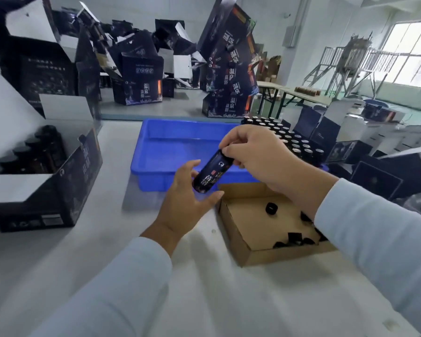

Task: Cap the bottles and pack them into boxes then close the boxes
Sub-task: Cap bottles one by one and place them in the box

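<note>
A dark labelled bottle [212,172] is tilted in the air over the front rim of the blue tray [156,152]. My left hand [187,203] cups its lower end. My right hand [258,156] grips the bottle's top end, which its fingers hide. Loose black caps [270,208] lie in a shallow cardboard tray [243,244] just below the hands. Rows of uncapped bottles [289,139] stand behind my right hand. At the left an open dark box [58,188] holds several bottles [41,152].
Piles of open dark boxes [141,79] and a leaning stack [231,69] stand at the back of the white table. More boxes [374,171] crowd the right side. Folding tables and metal frames are further off near the window.
</note>
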